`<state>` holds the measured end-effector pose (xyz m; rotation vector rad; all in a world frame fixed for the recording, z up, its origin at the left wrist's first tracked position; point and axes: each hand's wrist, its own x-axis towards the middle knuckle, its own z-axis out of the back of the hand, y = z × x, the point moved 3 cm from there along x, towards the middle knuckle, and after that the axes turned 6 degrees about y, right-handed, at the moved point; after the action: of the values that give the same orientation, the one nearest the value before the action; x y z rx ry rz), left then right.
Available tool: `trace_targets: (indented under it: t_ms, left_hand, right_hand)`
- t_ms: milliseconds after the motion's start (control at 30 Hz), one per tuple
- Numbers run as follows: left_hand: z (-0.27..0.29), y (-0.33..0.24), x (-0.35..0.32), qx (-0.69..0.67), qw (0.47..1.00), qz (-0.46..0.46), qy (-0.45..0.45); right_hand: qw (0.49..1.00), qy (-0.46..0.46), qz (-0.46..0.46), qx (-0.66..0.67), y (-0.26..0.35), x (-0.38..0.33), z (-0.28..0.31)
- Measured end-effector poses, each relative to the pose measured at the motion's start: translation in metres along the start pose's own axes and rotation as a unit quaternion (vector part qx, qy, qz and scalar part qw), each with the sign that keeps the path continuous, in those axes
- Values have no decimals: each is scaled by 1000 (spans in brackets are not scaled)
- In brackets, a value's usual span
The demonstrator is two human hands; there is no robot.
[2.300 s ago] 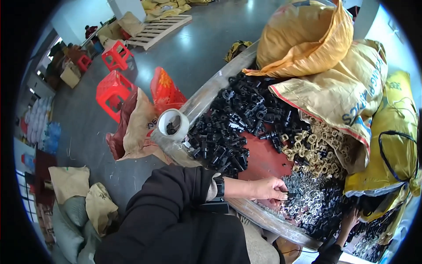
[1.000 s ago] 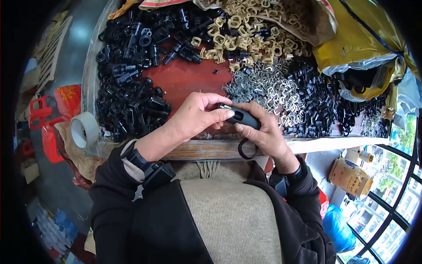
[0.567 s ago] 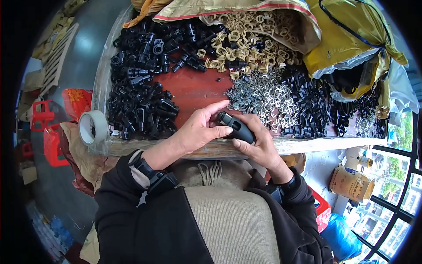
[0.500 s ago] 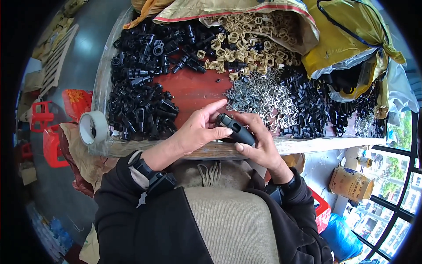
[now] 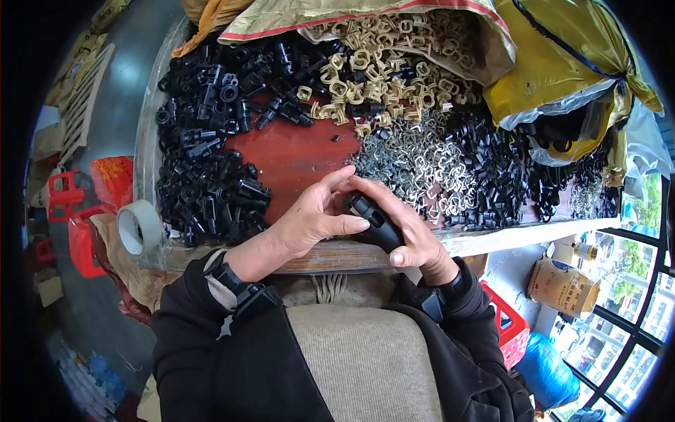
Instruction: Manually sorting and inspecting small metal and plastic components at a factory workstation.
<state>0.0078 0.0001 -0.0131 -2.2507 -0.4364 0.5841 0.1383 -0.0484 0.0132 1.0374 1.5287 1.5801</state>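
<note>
Both hands hold one black tubular plastic fitting [image 5: 384, 231] over the table's front edge. My left hand [image 5: 316, 218] has its thumb pressed on the fitting's slotted upper end. My right hand [image 5: 415, 235] wraps round the body from the right, its index finger reaching over the top toward the left fingertips. Some left fingers are hidden behind the fitting. Just beyond the hands lie small silver metal clips [image 5: 432, 169] and darker grey springs or clips [image 5: 387, 158]. A heap of black fittings [image 5: 211, 155] covers the table's left side.
Tan plastic rings [image 5: 380, 77] spread from a woven sack [image 5: 394, 14] at the back. Small black parts [image 5: 492, 169] and a yellow bag [image 5: 555, 63] are on the right. A tape roll [image 5: 139, 228] sits at the left front corner, and red stools [image 5: 84, 239] stand beyond it.
The view has shifted slightly. My right index finger has stretched across the fitting's top toward my left fingertips, and my right thumb has moved lower along its body. Both hands keep their hold.
</note>
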Motion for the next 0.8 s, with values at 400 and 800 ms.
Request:
trace_targets:
  t_ms: [400, 800]
  left_hand:
    - [-10, 3, 6, -38, 998, 44, 39]
    - [-27, 6, -27, -16, 998, 56, -16]
  right_hand:
    - [980, -133, 2, 151, -12, -9, -4]
    - [978, -169, 34, 121, -4, -29, -27]
